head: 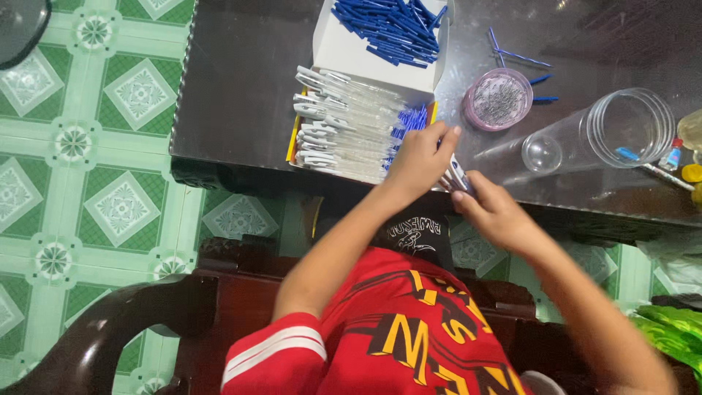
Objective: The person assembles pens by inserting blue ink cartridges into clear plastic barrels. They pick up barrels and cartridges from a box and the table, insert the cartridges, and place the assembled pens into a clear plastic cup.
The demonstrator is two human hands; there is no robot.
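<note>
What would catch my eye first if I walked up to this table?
Probably the white box of blue sticks at the table's far edge, with clear pens stacked before it. Then both hands meeting over a pen at the near edge, beside a toppled clear jar.

Clear plastic jar (621, 132) lying sideways on dark table (241, 88); pink lid (498, 99) holding small springs; green patterned floor tiles (88, 161).

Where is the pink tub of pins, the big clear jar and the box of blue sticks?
pink tub (498, 99): head view, on the pins inside it.
clear jar (585, 135): head view, middle of its side wall.
box of blue sticks (351, 51): head view, bare white floor of the box.
</note>
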